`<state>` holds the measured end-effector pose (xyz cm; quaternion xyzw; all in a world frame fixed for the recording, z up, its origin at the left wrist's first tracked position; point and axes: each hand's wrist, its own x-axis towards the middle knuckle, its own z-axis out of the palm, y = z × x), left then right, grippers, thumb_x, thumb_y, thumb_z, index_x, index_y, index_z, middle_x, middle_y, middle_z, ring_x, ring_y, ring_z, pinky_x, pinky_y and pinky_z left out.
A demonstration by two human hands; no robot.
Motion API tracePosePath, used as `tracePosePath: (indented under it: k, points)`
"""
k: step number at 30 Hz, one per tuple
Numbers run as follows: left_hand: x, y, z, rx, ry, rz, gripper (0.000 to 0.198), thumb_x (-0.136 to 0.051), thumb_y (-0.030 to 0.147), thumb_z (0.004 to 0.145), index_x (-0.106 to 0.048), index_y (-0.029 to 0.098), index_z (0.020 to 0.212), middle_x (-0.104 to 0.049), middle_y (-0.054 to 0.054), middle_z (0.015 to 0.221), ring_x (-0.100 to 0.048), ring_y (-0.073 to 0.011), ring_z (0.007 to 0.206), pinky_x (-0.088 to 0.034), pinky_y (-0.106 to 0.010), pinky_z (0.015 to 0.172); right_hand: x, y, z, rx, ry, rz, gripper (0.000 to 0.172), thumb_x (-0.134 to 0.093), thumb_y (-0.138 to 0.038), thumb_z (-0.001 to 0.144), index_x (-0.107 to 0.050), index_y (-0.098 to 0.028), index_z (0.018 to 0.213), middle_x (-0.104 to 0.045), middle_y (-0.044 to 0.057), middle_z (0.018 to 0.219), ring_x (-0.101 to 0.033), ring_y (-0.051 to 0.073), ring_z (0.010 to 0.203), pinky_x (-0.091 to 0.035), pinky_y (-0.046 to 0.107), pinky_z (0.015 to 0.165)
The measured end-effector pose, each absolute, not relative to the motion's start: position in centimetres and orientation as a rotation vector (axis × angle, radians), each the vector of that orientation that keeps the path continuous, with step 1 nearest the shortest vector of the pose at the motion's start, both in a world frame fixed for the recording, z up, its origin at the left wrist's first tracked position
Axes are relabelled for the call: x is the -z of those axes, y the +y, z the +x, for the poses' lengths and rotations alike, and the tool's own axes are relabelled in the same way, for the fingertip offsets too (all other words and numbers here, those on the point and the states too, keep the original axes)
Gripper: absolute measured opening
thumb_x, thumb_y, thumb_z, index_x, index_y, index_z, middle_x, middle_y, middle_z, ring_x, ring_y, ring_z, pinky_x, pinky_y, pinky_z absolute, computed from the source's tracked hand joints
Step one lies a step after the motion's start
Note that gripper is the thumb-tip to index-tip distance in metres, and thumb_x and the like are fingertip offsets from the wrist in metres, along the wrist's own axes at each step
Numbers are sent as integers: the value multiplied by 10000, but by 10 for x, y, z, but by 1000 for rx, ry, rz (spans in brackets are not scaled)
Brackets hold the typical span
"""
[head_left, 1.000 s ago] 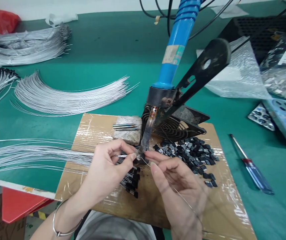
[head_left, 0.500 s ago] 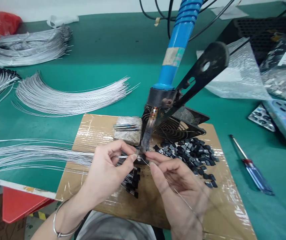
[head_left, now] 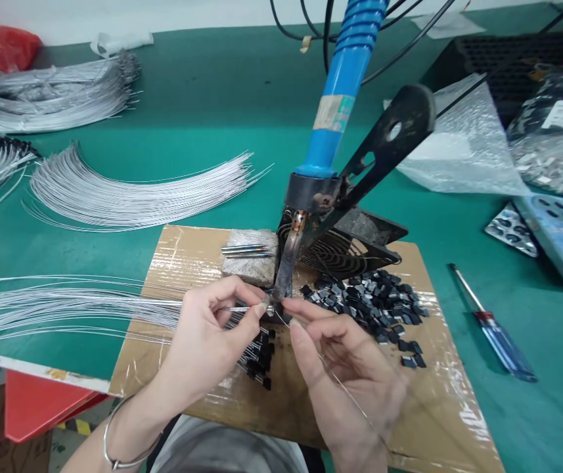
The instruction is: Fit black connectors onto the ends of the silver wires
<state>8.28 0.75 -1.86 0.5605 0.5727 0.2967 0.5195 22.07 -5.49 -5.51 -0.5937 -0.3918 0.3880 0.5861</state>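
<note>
My left hand pinches a thin silver wire by its end, just under the tip of the soldering iron. My right hand is closed on a fine strand of solder and holds its end to the same spot. The iron has a blue handle and rests tilted in a black metal stand. Both hands work over a taped cardboard sheet. Wires with black parts on their ends lie below my left fingers.
A heap of small black components lies right of the iron. A grey sponge block sits beside the tip. Silver wire bundles fan over the green mat at left. A screwdriver, plastic bags and a blue case lie at right.
Hardly anything: both hands stay pinched at the iron's tip; the view has shifted slightly.
</note>
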Motion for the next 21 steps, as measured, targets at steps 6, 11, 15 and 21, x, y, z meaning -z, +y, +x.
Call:
tracePosePath:
  k: [6, 11, 15, 21]
  points:
    - [18, 9, 84, -702, 1375, 1354, 102, -683, 195, 813, -676, 168, 716, -743, -53, 835, -663, -183, 759, -449, -257, 601, 56, -55, 220, -916, -903, -1406, 176, -718, -219, 876, -617, -216, 732, -784, 79, 1094, -746, 205, 1025, -580, 292, 869]
    - [19, 10, 84, -700, 1363, 1347, 103, -678, 200, 812, -666, 169, 715, -736, -51, 828, -667, -192, 777, -459, -263, 623, 58, -55, 220, -892, -910, -1409, 172, -728, -235, 866, -625, -213, 730, -787, 92, 1088, -755, 221, 993, -592, 311, 855]
    - [20, 10, 85, -692, 1364, 1340, 101, -672, 195, 815, -662, 166, 719, -730, -46, 824, -660, -186, 765, -447, -260, 619, 58, -54, 219, -850, -927, -1415, 167, -739, -218, 852, -631, -214, 724, -791, 86, 1070, -762, 214, 959, -597, 302, 835]
    - [18, 9, 85, -703, 1362, 1332, 86, -672, 191, 811, -662, 158, 732, -730, -52, 845, -670, -195, 792, -451, -264, 638, 55, -54, 218, -819, -936, -1422, 150, -745, -194, 839, -646, -228, 732, -796, 48, 1050, -769, 189, 911, -596, 259, 780]
